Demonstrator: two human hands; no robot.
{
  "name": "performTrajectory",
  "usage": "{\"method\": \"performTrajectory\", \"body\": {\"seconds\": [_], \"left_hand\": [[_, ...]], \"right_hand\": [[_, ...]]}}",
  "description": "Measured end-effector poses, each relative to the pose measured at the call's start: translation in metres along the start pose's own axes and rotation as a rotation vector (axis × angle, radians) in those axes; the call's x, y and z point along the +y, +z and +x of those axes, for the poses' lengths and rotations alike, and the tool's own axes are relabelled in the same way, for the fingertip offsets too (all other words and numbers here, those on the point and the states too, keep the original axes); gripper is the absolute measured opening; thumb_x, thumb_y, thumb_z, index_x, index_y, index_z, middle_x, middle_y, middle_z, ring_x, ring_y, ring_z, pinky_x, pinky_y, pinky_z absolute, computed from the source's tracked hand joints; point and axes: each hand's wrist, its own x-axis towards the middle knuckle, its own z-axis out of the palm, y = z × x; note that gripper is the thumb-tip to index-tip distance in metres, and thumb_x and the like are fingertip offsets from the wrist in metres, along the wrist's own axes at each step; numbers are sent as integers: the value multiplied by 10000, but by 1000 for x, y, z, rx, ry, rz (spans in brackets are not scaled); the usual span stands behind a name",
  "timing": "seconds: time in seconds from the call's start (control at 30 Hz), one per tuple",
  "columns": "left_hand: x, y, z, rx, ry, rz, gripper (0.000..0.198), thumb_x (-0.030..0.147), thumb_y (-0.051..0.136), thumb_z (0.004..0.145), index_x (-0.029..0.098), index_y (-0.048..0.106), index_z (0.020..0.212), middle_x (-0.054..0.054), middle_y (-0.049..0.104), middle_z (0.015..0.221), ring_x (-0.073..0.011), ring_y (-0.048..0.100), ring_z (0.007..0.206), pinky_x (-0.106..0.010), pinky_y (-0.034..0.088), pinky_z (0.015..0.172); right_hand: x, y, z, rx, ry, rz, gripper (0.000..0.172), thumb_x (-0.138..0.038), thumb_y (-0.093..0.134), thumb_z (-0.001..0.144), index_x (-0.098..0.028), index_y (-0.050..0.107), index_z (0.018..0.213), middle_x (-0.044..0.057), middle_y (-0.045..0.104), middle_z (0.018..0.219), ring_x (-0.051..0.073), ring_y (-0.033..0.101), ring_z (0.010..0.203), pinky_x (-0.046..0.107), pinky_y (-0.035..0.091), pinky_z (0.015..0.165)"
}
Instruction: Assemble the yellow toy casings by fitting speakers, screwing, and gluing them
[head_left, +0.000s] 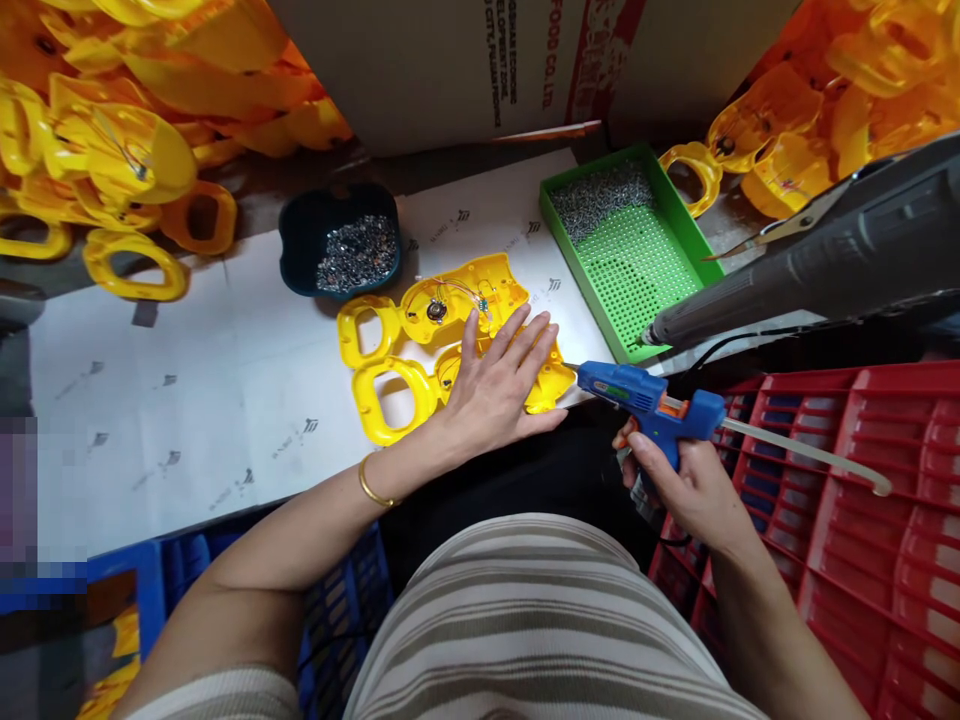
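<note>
Two yellow plastic shell halves with loop handles lie side by side on the white-covered table. My left hand (499, 385) rests flat, fingers spread, across the nearer shell half (395, 402) and covers much of it. Just beyond, the farther shell half (495, 275) lies with its inside up, showing wires, a small circuit board and a round dark part. In my right hand (686, 485) is a blue hot glue gun (630, 388), held by its handle. Its nozzle points left, close to the nearer shell's right end. A pale glue stick (810, 455) sticks out of its back.
A dark bowl (300, 245) and a green perforated tray (592, 290) hold many small screws. Piled yellow shells (135, 150) fill both far corners around a cardboard box (450, 80). An electric screwdriver-like grey tool (810, 240) reaches in from the right, above a red crate (885, 520).
</note>
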Motion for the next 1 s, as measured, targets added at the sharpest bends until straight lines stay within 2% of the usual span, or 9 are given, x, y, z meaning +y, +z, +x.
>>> {"method": "performTrajectory", "body": {"seconds": [0.4, 0.6, 0.77, 0.83, 0.9, 1.0], "left_hand": [[-1, 2, -1, 7, 5, 8, 833, 602, 572, 839, 141, 320, 1486, -140, 351, 1550, -303, 237, 1468, -538, -136, 1181], [-2, 5, -2, 26, 12, -11, 855, 600, 585, 831, 146, 297, 1496, -142, 348, 1551, -316, 250, 1461, -538, -143, 1176], [-4, 7, -2, 45, 10, -24, 877, 613, 589, 823, 147, 286, 1502, -149, 365, 1541, -321, 267, 1453, -542, -121, 1178], [-6, 7, -2, 47, 5, -33, 886, 631, 581, 820, 152, 284, 1504, -154, 370, 1537, -326, 276, 1449, -546, -112, 1178], [-7, 8, -2, 45, 1, -43, 898, 656, 568, 819, 157, 279, 1507, -158, 368, 1537, -330, 277, 1447, -549, -107, 1177], [-8, 9, -4, 58, 6, -61, 939, 717, 532, 809, 165, 256, 1517, -169, 373, 1531, -337, 283, 1442, -551, -81, 1179]], "right_hand": [[-6, -5, 2, 18, -51, -124, 438, -517, 457, 922, -196, 558, 641, 6, 575, 528, 123, 502, 471, 263, 395, 491], [-8, -5, 2, 18, -69, -119, 381, -502, 474, 922, -196, 556, 710, -5, 561, 532, 121, 516, 485, 251, 406, 497], [-7, -7, 0, -18, -7, -69, 389, -520, 482, 915, -184, 565, 736, 2, 562, 532, 113, 497, 475, 244, 399, 476], [-6, -7, -1, -46, 29, 1, 377, -524, 501, 905, -180, 575, 771, 0, 558, 511, 109, 477, 454, 233, 372, 431], [-3, -5, 0, -96, 57, 172, 335, -511, 519, 901, -183, 583, 878, -3, 577, 541, 107, 476, 441, 220, 363, 390], [0, 0, 3, -167, 22, 542, 317, -508, 542, 882, -209, 553, 985, 31, 651, 761, 100, 502, 436, 210, 339, 318]]}}
